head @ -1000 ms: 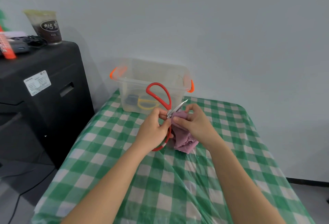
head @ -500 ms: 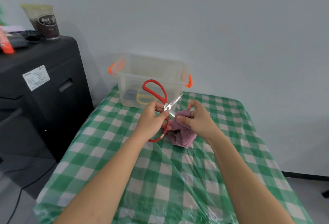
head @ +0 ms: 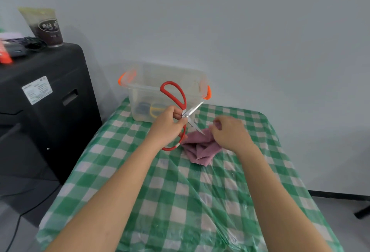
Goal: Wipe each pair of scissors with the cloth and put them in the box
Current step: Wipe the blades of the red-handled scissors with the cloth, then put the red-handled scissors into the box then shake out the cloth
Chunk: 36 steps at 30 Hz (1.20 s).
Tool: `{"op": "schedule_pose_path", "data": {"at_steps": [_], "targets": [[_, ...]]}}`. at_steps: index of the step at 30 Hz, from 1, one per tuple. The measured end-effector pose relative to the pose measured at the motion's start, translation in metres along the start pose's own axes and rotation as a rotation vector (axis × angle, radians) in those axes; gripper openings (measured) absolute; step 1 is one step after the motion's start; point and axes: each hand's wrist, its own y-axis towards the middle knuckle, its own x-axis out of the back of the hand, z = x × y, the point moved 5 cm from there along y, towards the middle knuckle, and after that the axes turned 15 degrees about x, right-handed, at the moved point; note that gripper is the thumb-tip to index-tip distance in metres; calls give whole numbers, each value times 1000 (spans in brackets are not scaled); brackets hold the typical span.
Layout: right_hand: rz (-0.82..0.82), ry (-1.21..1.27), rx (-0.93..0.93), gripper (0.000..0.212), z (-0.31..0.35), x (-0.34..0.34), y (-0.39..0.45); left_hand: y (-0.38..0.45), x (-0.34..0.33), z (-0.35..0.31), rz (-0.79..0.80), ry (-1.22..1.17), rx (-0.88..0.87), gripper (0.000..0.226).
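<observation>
Left hand: fingers curled round the red scissors at the pivot, blades splayed.
Right hand: pinches the cloth.
Box: table's far edge, just beyond the scissors; left hand nearer.

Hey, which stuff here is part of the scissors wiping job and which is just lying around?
Part of the job:
red-handled scissors, gripped by the left hand
purple cloth, held by the right hand
clear plastic box
yellow-handled scissors inside it

Lying about:
drink cup
black cabinet
</observation>
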Motion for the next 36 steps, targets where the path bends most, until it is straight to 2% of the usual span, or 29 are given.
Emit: {"op": "schedule_pose_path", "data": {"at_steps": [3,5,7,9,11,14,17,20,22,25,27,29,32,36], "targets": [[-268,-250,69,34,29,37,3,1,1,-5,20,-5,22,13],[-397,-200,172,34,46,54,9,2,3,-8,17,28,31,10],[-349,-80,228,38,58,57,25,3,5,-12,29,46,36,7],[-183,-37,228,46,67,48,44,4,7,-16,36,89,33,8],[-96,54,231,42,75,38,57,5,9,-18,23,146,22,10],[-133,171,204,29,76,34,68,6,11,-20,36,188,13,12],[-177,209,186,28,76,38,72,4,16,-24,107,255,11,33],[-213,198,194,28,73,42,76,-1,18,-29,150,438,-65,51],[-213,191,202,27,75,45,79,-2,24,-34,43,601,-156,53],[-198,185,220,27,80,51,85,-3,38,-50,-206,776,-355,43],[-195,193,226,29,82,55,89,-4,47,-62,-382,833,-481,39],[-190,200,233,32,85,59,95,-1,54,-73,-485,866,-532,46],[-173,181,253,37,91,64,103,11,60,-83,-457,989,-486,61],[-181,186,309,38,98,67,118,29,73,-92,-429,1130,-442,59]]}}
